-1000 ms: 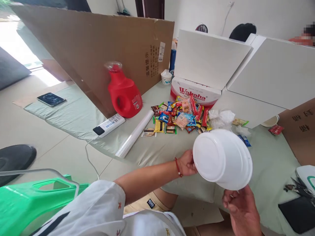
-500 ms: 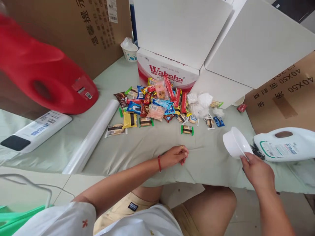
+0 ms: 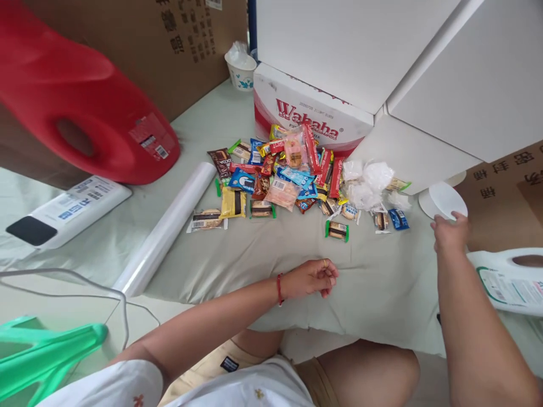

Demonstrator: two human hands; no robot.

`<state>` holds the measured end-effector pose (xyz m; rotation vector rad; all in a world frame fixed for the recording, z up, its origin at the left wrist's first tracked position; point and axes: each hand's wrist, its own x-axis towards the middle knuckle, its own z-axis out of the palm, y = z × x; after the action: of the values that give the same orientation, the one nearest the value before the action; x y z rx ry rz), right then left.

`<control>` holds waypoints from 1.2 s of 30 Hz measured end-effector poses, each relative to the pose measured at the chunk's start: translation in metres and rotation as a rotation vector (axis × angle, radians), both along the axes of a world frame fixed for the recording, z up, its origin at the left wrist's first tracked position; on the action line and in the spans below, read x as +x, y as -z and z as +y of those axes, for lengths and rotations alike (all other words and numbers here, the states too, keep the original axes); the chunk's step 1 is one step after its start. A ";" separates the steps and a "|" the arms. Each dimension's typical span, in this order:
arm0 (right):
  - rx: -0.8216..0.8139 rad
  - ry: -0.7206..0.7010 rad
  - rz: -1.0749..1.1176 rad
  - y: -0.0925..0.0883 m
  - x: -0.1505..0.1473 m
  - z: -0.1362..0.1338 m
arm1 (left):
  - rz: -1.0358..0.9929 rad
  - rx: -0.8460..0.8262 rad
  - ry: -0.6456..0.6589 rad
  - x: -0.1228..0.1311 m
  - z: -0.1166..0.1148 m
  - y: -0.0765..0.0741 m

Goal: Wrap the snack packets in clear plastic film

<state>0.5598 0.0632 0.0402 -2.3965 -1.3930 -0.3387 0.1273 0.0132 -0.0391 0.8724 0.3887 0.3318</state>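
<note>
Pinched by its rim, a white plastic bowl [image 3: 442, 199] is in my right hand [image 3: 452, 233], at the right side of the cloth-covered table beside a cardboard box. My left hand [image 3: 313, 278] rests near the front edge with loosely curled, slightly parted fingers and nothing visible in it. Beyond it lies a pile of wrapped snacks: a green-ended biscuit pack [image 3: 337, 231] nearest the hand, a yellow packet [image 3: 233, 202], a pink packet [image 3: 281, 193] and several others. Crumpled clear plastic [image 3: 368, 182] lies at the pile's right end.
A white roll [image 3: 169, 226], a red jug [image 3: 127, 135] and a white device [image 3: 70, 212] are on the left. Behind the pile stands a Wahaha carton [image 3: 309, 107]. A paper cup [image 3: 241, 70] is at the back; a white detergent bottle [image 3: 504, 280] lies right.
My right hand has carried the white bowl away from the detergent bottle, further back toward the cardboard box. My left hand has stayed about where it was. The view has shifted slightly.
</note>
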 end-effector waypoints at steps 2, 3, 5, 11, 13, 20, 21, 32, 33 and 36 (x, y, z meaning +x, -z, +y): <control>0.148 0.038 0.259 0.016 -0.030 -0.017 | -0.008 -0.028 0.018 0.002 -0.001 0.004; 0.235 0.054 0.438 0.023 -0.045 -0.029 | -0.013 -0.057 0.027 0.002 -0.002 0.006; 0.293 0.063 0.735 0.032 -0.070 -0.056 | -0.023 -0.126 0.028 0.003 -0.003 0.009; 0.205 0.078 0.884 0.032 -0.096 -0.080 | -0.189 -0.168 0.177 -0.003 0.000 0.008; 0.246 0.079 0.809 0.024 -0.096 -0.060 | -0.262 -0.160 0.234 -0.005 0.002 0.006; 0.291 -0.148 0.216 -0.020 -0.122 0.057 | -0.369 -0.289 0.093 -0.012 0.015 -0.005; 0.280 -0.180 0.180 -0.025 -0.128 0.073 | -0.377 -0.300 0.081 -0.013 0.017 -0.007; 0.518 -0.234 0.670 -0.069 -0.146 0.097 | -0.436 -0.380 -0.105 -0.020 0.036 -0.021; 0.563 -0.200 0.835 -0.071 -0.150 0.087 | -0.433 -0.383 -0.118 -0.020 0.037 -0.022; 0.553 -0.164 1.223 -0.061 -0.174 0.048 | -0.393 -0.364 -0.178 -0.019 0.039 -0.026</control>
<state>0.3862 0.1111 0.1013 -1.4724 -0.7265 0.6225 0.1087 0.0522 -0.0135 0.4028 0.1523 0.5656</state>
